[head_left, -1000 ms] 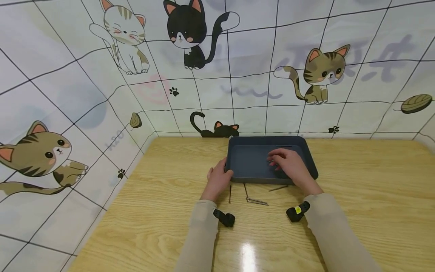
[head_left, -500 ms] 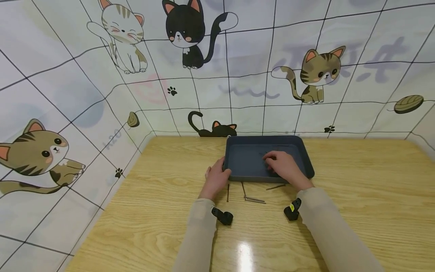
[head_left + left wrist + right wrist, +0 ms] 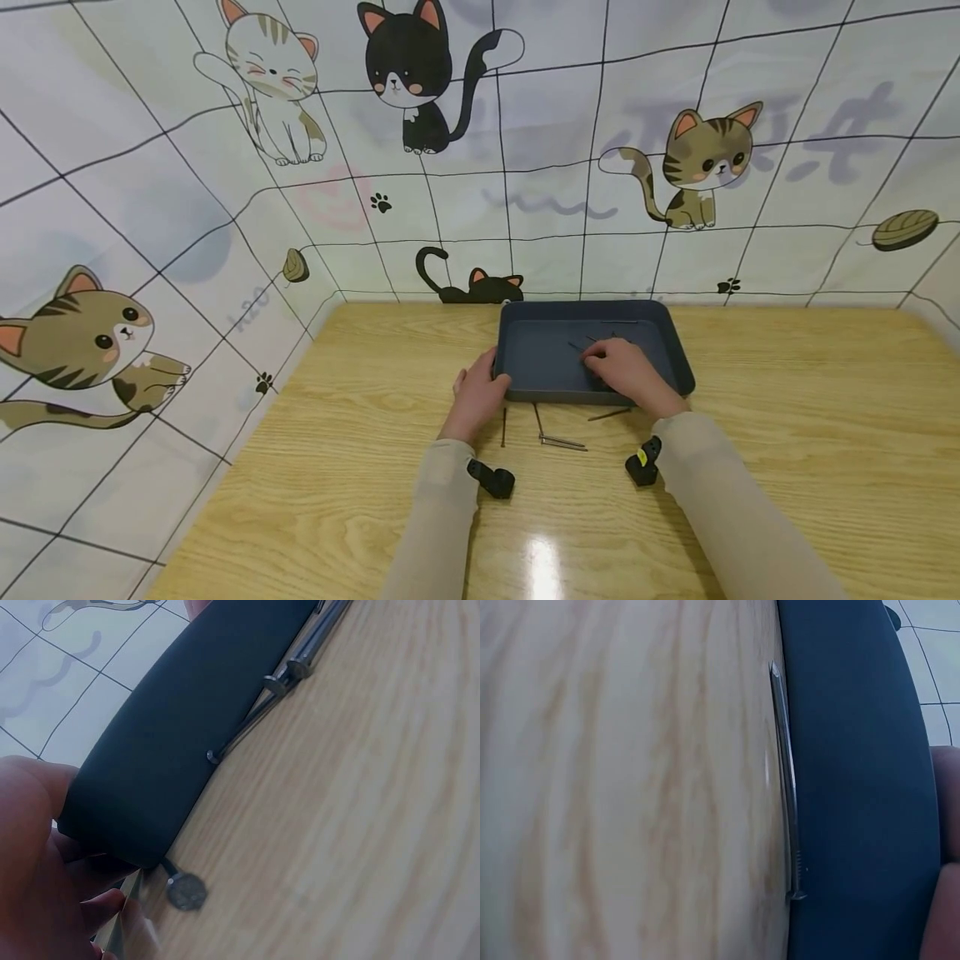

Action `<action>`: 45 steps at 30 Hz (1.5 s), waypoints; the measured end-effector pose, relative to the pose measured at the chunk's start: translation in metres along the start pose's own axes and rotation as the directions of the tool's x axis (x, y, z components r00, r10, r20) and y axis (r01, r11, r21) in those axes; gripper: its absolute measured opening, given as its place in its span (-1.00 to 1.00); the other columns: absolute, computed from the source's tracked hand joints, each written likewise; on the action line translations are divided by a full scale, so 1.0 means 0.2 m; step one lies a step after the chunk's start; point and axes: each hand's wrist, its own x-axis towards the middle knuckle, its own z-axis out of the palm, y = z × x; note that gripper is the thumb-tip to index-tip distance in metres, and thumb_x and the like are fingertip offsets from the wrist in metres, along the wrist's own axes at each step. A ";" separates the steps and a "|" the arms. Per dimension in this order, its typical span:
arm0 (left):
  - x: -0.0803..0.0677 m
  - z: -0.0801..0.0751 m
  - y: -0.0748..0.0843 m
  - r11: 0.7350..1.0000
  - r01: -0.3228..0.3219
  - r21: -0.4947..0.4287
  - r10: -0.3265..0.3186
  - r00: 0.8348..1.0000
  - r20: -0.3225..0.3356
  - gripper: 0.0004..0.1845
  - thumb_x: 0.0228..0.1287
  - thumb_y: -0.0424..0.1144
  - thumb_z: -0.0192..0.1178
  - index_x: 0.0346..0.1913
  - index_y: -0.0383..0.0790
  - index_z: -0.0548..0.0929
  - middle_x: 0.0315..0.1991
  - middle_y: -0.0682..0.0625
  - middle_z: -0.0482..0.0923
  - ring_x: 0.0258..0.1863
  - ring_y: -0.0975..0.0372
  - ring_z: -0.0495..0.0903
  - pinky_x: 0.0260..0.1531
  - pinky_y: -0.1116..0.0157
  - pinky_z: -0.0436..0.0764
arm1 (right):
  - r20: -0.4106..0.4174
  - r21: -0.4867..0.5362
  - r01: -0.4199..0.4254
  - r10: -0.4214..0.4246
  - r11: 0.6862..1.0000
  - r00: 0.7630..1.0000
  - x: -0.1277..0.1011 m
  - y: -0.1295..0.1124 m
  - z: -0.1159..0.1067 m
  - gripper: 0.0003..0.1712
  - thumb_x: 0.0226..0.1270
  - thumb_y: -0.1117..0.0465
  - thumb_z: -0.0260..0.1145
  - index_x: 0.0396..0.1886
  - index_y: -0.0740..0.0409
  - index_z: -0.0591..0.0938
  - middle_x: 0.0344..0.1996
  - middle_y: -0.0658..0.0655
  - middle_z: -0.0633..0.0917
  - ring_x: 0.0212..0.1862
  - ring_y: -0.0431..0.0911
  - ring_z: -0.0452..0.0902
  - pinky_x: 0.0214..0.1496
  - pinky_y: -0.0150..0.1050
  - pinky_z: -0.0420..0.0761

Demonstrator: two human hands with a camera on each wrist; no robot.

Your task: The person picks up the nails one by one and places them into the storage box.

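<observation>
A dark blue tray [image 3: 678,358] stands on the wooden table [image 3: 360,467] near the back wall. My left hand [image 3: 478,398] grips its near left corner, thumb on the rim; the left wrist view shows that hand [image 3: 37,862] against the tray's outer wall [image 3: 172,750]. My right hand [image 3: 628,372] lies inside the tray with its fingers loosely bent over the floor. Thin nails [image 3: 579,344] lie in the tray just beyond its fingertips. More nails [image 3: 561,442] lie on the table before the tray. One nail [image 3: 785,787] lies along the tray wall [image 3: 855,787].
Walls covered in a cat-print cloth [image 3: 150,250] close off the table at the back and left. A nail's flat head [image 3: 185,890] sits by the tray's corner. Black wrist cameras [image 3: 492,481] are strapped to both sleeves.
My right hand has drawn back a little toward the tray's near wall, and nails now show on the tray floor beyond its fingertips. The left hand has kept its hold.
</observation>
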 end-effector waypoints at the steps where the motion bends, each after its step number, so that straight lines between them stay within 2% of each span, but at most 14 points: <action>1: 0.00 0.00 0.00 1.000 0.003 -0.004 -0.003 1.000 0.001 -0.42 0.22 -0.21 -0.13 0.35 -0.13 0.16 0.29 -0.01 0.19 0.27 0.15 0.14 0.23 0.06 -0.22 | -0.002 -0.010 0.005 -0.005 1.000 1.000 0.00 0.00 0.00 -0.65 0.33 0.19 0.00 -0.02 0.24 0.57 -0.01 0.29 0.51 -0.35 -0.08 0.50 -0.35 -0.18 0.47; 5: 0.00 0.00 0.01 1.000 0.002 -0.021 -0.002 1.000 0.002 -0.42 0.22 -0.21 -0.12 0.35 -0.14 0.16 0.29 -0.02 0.18 0.27 0.14 0.14 0.23 0.07 -0.23 | -0.021 -0.023 0.004 -0.004 1.000 1.000 0.00 0.00 0.00 -0.65 0.32 0.20 0.00 -0.04 0.24 0.58 0.00 0.30 0.51 -0.33 -0.07 0.49 -0.33 -0.16 0.47; 12: 0.00 0.01 -0.01 1.000 0.000 -0.003 0.000 1.000 0.008 -0.42 0.24 -0.20 -0.14 0.35 -0.14 0.15 0.30 -0.02 0.17 0.29 0.14 0.10 0.24 0.04 -0.23 | -0.027 0.011 -0.056 0.056 0.998 0.998 -0.01 0.01 0.00 -0.65 0.33 0.16 -0.01 -0.06 0.22 0.60 -0.01 0.27 0.52 -0.51 -0.12 0.47 -0.41 -0.21 0.46; 18: 0.00 0.01 -0.01 1.000 0.006 0.001 -0.006 1.000 0.004 -0.42 0.24 -0.20 -0.13 0.35 -0.13 0.15 0.30 -0.01 0.17 0.28 0.17 0.11 0.24 0.05 -0.22 | -0.038 0.001 -0.035 0.035 0.999 0.999 -0.01 0.00 0.00 -0.65 0.32 0.18 0.00 -0.09 0.24 0.61 -0.06 0.28 0.55 -0.49 -0.13 0.48 -0.38 -0.20 0.47; 32: -0.01 0.00 0.00 1.000 0.003 -0.002 -0.003 1.000 0.003 -0.43 0.23 -0.21 -0.13 0.35 -0.11 0.16 0.29 0.00 0.19 0.27 0.16 0.14 0.23 0.04 -0.22 | -0.056 -0.026 -0.008 0.007 1.000 0.998 -0.03 -0.01 0.00 -0.67 0.32 0.21 0.01 -0.12 0.26 0.63 -0.18 0.23 0.60 -0.59 -0.10 0.36 -0.48 -0.23 0.37; 35: -0.01 0.00 0.00 1.000 -0.001 0.001 0.001 1.000 0.001 -0.42 0.23 -0.21 -0.14 0.35 -0.11 0.16 0.29 0.00 0.19 0.27 0.16 0.14 0.23 0.04 -0.22 | -0.062 -0.029 -0.009 0.007 1.000 0.998 -0.03 -0.02 0.00 -0.67 0.31 0.20 0.02 -0.13 0.25 0.64 -0.15 0.24 0.60 -0.51 -0.05 0.41 -0.45 -0.20 0.38; 40: 0.00 0.00 0.00 1.000 -0.001 0.002 0.001 1.000 0.000 -0.43 0.23 -0.21 -0.13 0.35 -0.11 0.16 0.29 0.01 0.19 0.27 0.16 0.15 0.23 0.05 -0.22 | -0.068 -0.027 -0.012 0.011 1.000 0.998 -0.03 -0.02 0.00 -0.67 0.31 0.18 0.03 -0.12 0.24 0.63 -0.04 0.28 0.55 -0.16 0.06 0.48 -0.27 -0.09 0.47; 45: 0.00 0.00 0.00 1.000 0.000 0.004 0.000 1.000 -0.002 -0.42 0.23 -0.21 -0.13 0.35 -0.11 0.16 0.29 0.00 0.19 0.27 0.16 0.15 0.23 0.05 -0.22 | -0.085 -0.018 -0.007 0.005 1.000 0.996 -0.03 -0.01 0.00 -0.67 0.31 0.17 0.04 -0.12 0.23 0.64 -0.03 0.28 0.54 -0.11 0.09 0.46 -0.21 -0.04 0.47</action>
